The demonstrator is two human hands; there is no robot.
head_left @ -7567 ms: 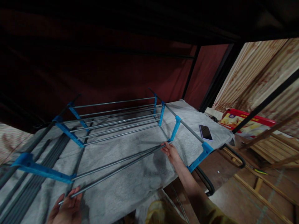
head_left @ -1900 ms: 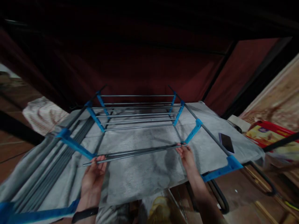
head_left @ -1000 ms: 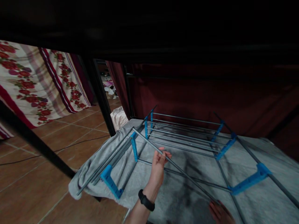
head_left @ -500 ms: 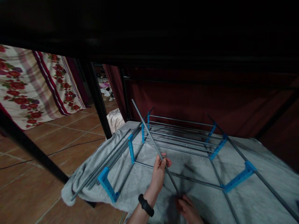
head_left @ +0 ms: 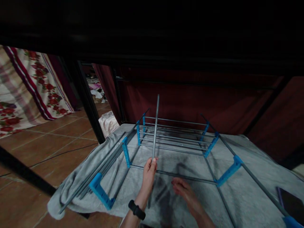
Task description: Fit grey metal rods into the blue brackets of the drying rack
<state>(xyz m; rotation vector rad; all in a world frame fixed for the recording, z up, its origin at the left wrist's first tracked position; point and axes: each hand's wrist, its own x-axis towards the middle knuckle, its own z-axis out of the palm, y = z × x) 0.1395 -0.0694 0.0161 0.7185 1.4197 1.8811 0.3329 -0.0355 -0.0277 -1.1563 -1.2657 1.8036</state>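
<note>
A thin grey metal tube [head_left: 155,126] stands nearly upright in my left hand [head_left: 149,167], whose fingers are wrapped round it below its middle. My right hand [head_left: 182,189] is off the tube, to its right, loosely open and a little blurred, with nothing seen in it. Beyond both hands lies a rack frame of grey tubes joined by blue plastic brackets [head_left: 228,175]. Several crossbars [head_left: 175,148] span its far end, and one crossbar [head_left: 190,178] runs nearer my hands. Along the frame's left side lies a bundle of loose grey tubes [head_left: 104,167].
A grey blanket [head_left: 258,158] covers the bed under the frame. Black bed posts [head_left: 86,98] stand at the left, with a dark underside low overhead. A dark flat device [head_left: 291,202] lies at the right. A cable [head_left: 64,154] crosses the tiled floor [head_left: 57,136].
My right hand has let go of the tube's lower end and moved apart. The tube has swung from a leftward lean to nearly upright in my left hand. The view has shifted rightward.
</note>
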